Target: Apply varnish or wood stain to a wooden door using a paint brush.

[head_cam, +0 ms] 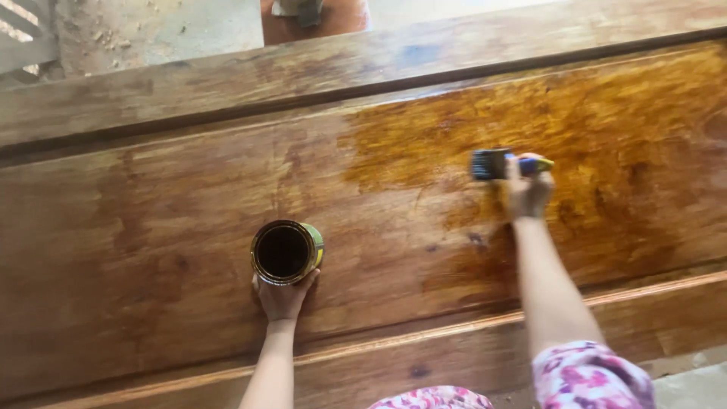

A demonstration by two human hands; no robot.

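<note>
A large wooden panel (pixel 189 197) lies flat below me; its right part (pixel 606 129) is glossy amber and wet-looking, its left part duller brown. My left hand (pixel 283 298) grips an open round tin (pixel 286 251) of dark liquid that stands on the panel. My right hand (pixel 528 189) holds a paintbrush (pixel 496 164) with a blue and yellow handle; its dark bristles point left and rest on the wet area.
A raised moulding (pixel 454 344) runs along the panel's near edge and a dark groove (pixel 379 87) along the far side. Beyond the panel are a dusty concrete floor (pixel 151 30) and a reddish-brown object (pixel 314 19). Pink patterned sleeves show at the bottom.
</note>
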